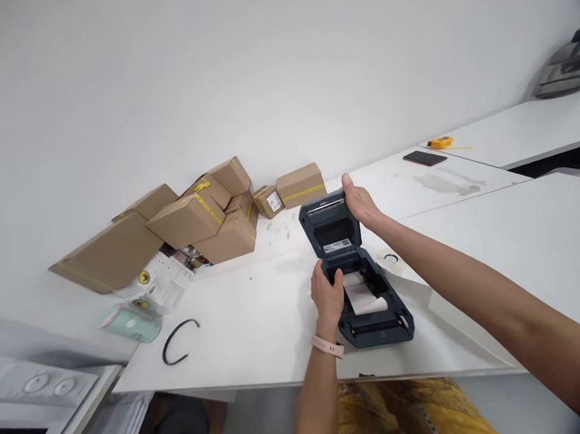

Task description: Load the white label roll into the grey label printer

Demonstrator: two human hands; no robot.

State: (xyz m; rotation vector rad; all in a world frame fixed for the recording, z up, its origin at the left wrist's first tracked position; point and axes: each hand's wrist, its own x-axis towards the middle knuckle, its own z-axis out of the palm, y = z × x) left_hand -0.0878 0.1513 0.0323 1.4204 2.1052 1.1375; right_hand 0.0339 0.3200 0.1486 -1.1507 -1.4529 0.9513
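Note:
A dark label printer (pixel 378 335) sits on the white table with its lid (pixel 332 221) raised. Inside its body lies a strip of white label paper (pixel 363 296) with a curled end. My left hand (pixel 328 293) grips the left side wall of the printer body, the thumb over its edge. At the upper right corner of the lid, my right hand (pixel 360 200) is closed on it. Partly behind the right side of the printer is a roll of labels (pixel 390 259), with white backing paper running to the right.
Cardboard boxes (pixel 188 219) are piled at the back left, beside plastic-wrapped packets and a mint-green roll (pixel 133 323). A black curved band (pixel 167 343) lies at the front left. A phone (pixel 425 158) and a yellow tape measure (pixel 440 143) are at the back right.

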